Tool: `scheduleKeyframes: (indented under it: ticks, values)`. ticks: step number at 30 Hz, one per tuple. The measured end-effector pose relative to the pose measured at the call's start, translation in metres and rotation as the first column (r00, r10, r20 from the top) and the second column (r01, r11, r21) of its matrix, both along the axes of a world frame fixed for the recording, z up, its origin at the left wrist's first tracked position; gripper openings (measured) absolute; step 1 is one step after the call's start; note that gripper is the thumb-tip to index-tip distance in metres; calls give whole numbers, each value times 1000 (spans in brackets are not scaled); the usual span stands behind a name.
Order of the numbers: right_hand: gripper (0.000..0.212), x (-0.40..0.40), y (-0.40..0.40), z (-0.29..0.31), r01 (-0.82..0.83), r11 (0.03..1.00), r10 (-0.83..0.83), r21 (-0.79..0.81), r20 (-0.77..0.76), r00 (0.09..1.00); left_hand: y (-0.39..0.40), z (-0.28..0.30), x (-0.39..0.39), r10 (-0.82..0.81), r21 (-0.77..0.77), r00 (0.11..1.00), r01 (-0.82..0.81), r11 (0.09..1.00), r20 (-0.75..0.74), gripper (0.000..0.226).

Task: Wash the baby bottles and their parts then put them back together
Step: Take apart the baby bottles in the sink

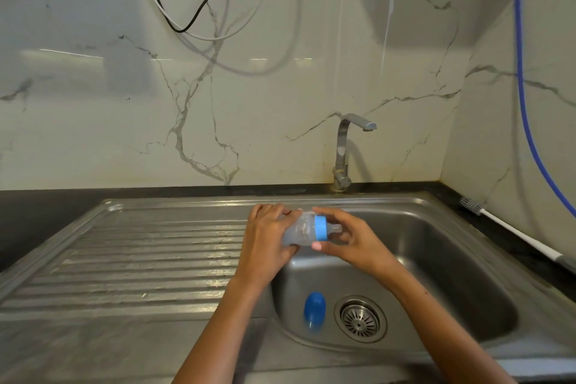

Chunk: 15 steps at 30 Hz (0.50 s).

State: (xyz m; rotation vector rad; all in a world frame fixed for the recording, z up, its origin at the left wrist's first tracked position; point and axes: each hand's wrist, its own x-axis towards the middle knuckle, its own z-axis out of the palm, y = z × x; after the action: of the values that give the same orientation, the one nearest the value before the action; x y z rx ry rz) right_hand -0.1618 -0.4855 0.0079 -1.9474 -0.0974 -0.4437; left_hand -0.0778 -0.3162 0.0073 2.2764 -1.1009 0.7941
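A clear baby bottle [300, 229] lies sideways in the air over the left edge of the sink basin [436, 259]. My left hand [268, 237] grips its body. A light blue collar ring [321, 227] with a clear teat [336, 228] sits on the bottle's neck, pointing right. My right hand [349, 237] holds the ring between thumb and fingers. A dark blue bottle cap [314, 309] lies on the basin floor, left of the drain [360, 318].
A steel tap [346, 150] stands behind the basin, with no water running. The ribbed draining board [140, 262] stretches to the left. A white-handled bottle brush [511, 231] lies on the dark counter at the right. Cables and a blue hose [523, 103] hang along the marble walls.
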Motion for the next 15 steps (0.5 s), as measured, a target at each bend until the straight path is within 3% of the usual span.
scheduleKeyframes:
  ticks: [2, 4, 6, 10, 15]
  values:
    - [44, 1, 7, -4, 37, 993, -23, 116, -122, 992, -3, 0, -1, 5, 22, 999, -6, 1000, 32, 53]
    - [36, 3, 9, -6, 90, 989, -73, 120, -134, 988, -5, -2, -2, 10, 47, 999, -13, 999, 48, 56]
    - [29, 4, 6, -5, 99, 993, -96, 58, -55, 994, -4, -3, 0, 11, 48, 999, -12, 999, 38, 57]
    - [44, 2, 0, -2, 22, 999, -20, -35, 62, 998, -1, -5, 3, 11, 3, 1000, -11, 1000, -4, 58]
    - [35, 4, 10, -8, 92, 988, -78, 124, -112, 991, -7, -9, -1, -11, 25, 999, 10, 1000, 32, 60]
